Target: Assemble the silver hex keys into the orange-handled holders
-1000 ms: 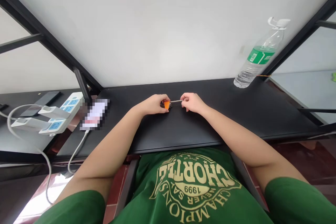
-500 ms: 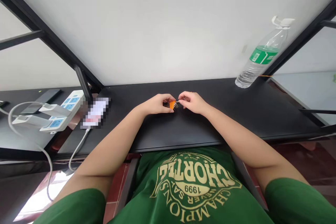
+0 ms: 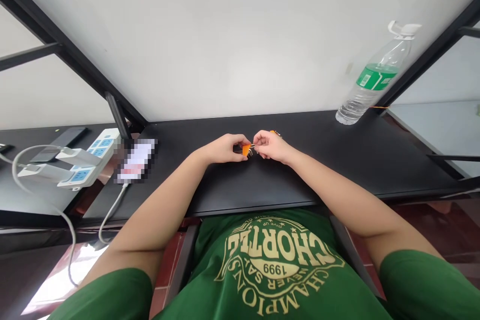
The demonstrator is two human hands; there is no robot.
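My left hand (image 3: 225,148) is closed round a small orange holder (image 3: 246,149) with thin metal rods in it, just above the black desk (image 3: 337,160). My right hand (image 3: 270,145) pinches one of the metal rods (image 3: 253,147) right beside the holder, so that the fingertips of both hands almost touch. Behind my right hand a small orange bit (image 3: 275,132) shows, and I cannot make out what it is.
A clear water bottle (image 3: 373,82) with a green label stands at the desk's back right. To the left lie a phone (image 3: 135,161) on a white cable and a white power strip (image 3: 84,160) with plugs. Black frame bars run up both sides.
My right hand has moved left along the metal rod toward the orange holder. The length of rod showing between my hands has shrunk to almost nothing.
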